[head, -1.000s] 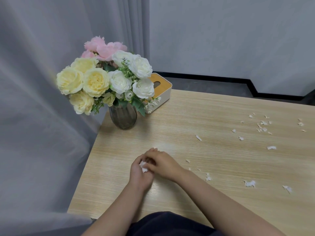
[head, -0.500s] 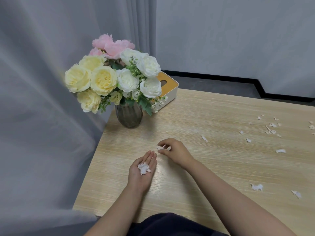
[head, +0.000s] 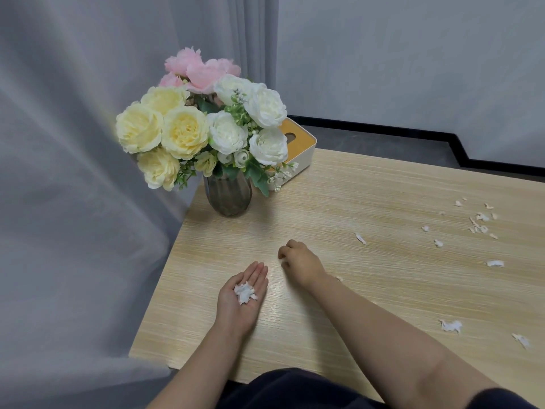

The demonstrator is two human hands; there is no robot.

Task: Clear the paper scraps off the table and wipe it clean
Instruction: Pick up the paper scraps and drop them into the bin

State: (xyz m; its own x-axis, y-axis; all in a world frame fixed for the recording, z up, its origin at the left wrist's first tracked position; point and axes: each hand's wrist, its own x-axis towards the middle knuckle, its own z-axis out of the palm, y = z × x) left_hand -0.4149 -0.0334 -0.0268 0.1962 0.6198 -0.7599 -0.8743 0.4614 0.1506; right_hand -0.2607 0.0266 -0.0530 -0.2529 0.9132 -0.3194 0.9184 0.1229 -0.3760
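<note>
My left hand lies palm up on the wooden table, fingers straight, with a small pile of white paper scraps resting in the palm. Just right of its fingertips, my right hand sits knuckles up with fingers curled under; a scrap it pinched is hidden inside. Loose scraps lie further right: one single scrap, a scattered cluster, and larger scraps near the front right.
A dark glass vase of yellow, white and pink flowers stands at the table's back left corner. A white tissue box with an orange top sits behind it. A grey curtain hangs along the left edge.
My right hand left the left palm, reached forward to a scrap on the table and curled its fingers over it. The left hand opened flat, showing the collected pile.
</note>
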